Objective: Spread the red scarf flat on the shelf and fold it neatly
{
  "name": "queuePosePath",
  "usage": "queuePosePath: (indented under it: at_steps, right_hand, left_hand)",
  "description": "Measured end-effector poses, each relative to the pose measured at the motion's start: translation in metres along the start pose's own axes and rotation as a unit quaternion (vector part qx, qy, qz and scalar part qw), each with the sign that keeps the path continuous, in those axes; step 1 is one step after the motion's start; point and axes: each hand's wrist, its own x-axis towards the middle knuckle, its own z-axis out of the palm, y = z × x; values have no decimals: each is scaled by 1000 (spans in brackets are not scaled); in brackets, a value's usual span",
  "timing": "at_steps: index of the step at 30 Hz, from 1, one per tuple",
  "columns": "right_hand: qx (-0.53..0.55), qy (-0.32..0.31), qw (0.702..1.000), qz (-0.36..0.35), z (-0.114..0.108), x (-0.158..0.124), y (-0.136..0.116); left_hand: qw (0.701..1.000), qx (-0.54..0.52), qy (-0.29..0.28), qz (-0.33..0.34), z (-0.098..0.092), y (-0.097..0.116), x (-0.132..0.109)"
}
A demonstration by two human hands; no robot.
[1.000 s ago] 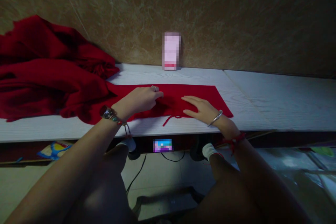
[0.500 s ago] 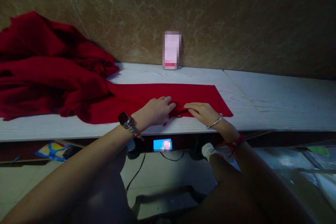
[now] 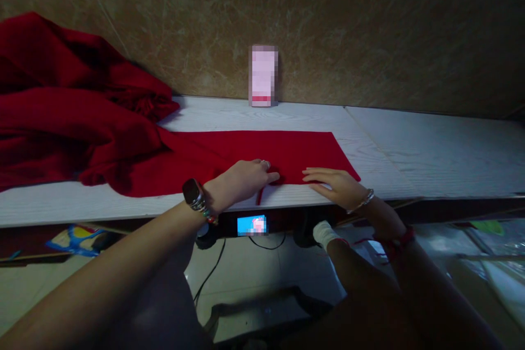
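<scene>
Red cloth (image 3: 295,153) lies spread along the white table, its right part flat with a straight slanted end. My left hand (image 3: 246,180) rests palm down on the cloth near its front edge, fingers slightly bent and thumb apart. From beneath that hand a thin red strip (image 3: 260,196) hangs over the table's white surface. My right hand (image 3: 334,185) lies at the front edge near the cloth's right end, its fingers stretched out to the left. The cloth's left part is a heaped, wrinkled pile (image 3: 74,104).
A pinkish, blurred phone-like object (image 3: 263,76) leans against the brown marbled wall (image 3: 369,38) behind the white table (image 3: 430,158). Below the table edge are a small lit screen (image 3: 251,225), a blue-and-yellow packet (image 3: 77,239) and a dark cable (image 3: 211,276).
My right hand has moved right, away from the left one. The bunched cloth between them now lies smoother, and more of the thin red strip shows. My left hand has shifted slightly towards me.
</scene>
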Motion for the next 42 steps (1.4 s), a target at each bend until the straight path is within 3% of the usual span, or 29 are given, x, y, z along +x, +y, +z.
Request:
queuePosePath:
  at_steps: [6, 12, 17, 22, 27, 31, 35, 39, 42]
  right_hand:
    - [-67, 11, 992, 105, -15, -34, 36]
    - [-109, -40, 982, 151, -18, -46, 50]
    - [-125, -53, 975, 178, -18, -46, 55]
    - [-144, -23, 972, 183, -18, -50, 58]
    - [-173, 85, 967, 166, -11, -62, 54]
    - [-137, 65, 981, 122, -6, -73, 54]
    - [-100, 50, 987, 117, -10, -81, 58]
    - [-86, 26, 986, 139, -19, -80, 60]
    - [-106, 31, 975, 194, -21, -68, 57]
  left_hand:
    - [999, -8, -41, -9, -5, -2, 0]
    - [998, 39, 38, -24, 1, 8, 12]
    - [998, 29, 46, 9, 10, 13, 19]
    - [999, -32, 1, -4, 23, 7, 23]
    - [996, -83, -43, 4, 21, 6, 22]
    - [991, -77, -113, 11, 16, 11, 19]
    - [988, -87, -131, 6, 19, 11, 21]
    - [984, -108, -139, 13, 16, 9, 21]
    - [977, -136, -159, 25, 1, 5, 16]
